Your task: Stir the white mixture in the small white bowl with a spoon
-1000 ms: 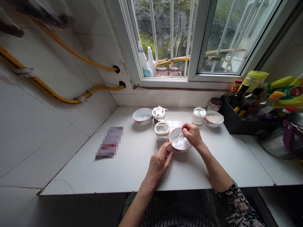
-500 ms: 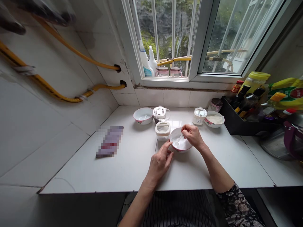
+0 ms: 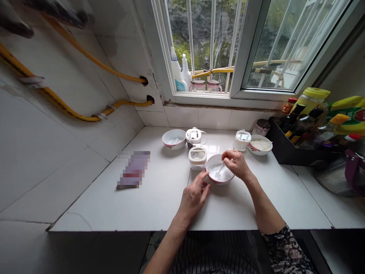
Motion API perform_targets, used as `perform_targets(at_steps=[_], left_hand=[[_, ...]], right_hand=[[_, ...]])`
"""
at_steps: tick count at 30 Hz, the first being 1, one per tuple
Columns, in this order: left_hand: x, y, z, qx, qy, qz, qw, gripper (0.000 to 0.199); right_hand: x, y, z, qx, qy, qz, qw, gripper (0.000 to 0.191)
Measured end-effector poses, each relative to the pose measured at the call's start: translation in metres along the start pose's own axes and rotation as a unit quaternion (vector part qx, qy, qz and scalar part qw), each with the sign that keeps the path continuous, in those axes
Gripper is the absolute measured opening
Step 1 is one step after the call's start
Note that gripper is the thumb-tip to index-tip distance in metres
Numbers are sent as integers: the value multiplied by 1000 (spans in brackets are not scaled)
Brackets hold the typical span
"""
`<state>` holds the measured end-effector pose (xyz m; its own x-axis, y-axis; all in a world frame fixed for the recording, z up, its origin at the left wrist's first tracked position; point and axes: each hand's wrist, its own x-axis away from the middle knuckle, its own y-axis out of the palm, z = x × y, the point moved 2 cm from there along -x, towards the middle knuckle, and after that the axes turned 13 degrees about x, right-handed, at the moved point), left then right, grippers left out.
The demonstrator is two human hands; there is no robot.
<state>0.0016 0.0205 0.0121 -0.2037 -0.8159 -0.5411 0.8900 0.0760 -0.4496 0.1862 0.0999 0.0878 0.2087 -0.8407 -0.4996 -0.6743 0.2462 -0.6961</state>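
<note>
A white bowl (image 3: 211, 165) with a pink-patterned outside stands in front of me on the counter. My left hand (image 3: 195, 195) grips its near left rim with the fingertips. Pinched in my right hand (image 3: 236, 164) is a small white spoon (image 3: 218, 174), its head down inside the bowl. Something white lies in the bowl, but I cannot make out what it is. Just left of the bowl sits a lidded white jar (image 3: 197, 158). Behind that are another seasoning jar (image 3: 194, 136) with its clear lid raised and a second bowl (image 3: 174, 139) holding a spoon.
At the back right stand a lidded jar (image 3: 242, 140) and a bowl of white contents (image 3: 260, 144). A black box of bottles (image 3: 288, 146) and a pot with a purple handle (image 3: 353, 173) line the right side. A blurred purple packet (image 3: 134, 170) lies left on the white counter (image 3: 162, 194).
My right hand has moved the spoon slightly within the bowl, turning its head. My left hand stays at the rim. The whole view has shifted a little.
</note>
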Motion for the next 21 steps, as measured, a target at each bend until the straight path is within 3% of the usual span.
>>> perform_targets(at_steps=[5,9,21], left_hand=[[1,0,0,4,-2,1,1000,43],[2,1,0,-2,2,0,1000,44],[3,2,3,4,6,1,1000,46]], right_hand=[[1,4,5,-85,80,-37,992,14],[0,1,14,-146,150,-12,978,13],[-3,1,27,-266,273,27,924,10]])
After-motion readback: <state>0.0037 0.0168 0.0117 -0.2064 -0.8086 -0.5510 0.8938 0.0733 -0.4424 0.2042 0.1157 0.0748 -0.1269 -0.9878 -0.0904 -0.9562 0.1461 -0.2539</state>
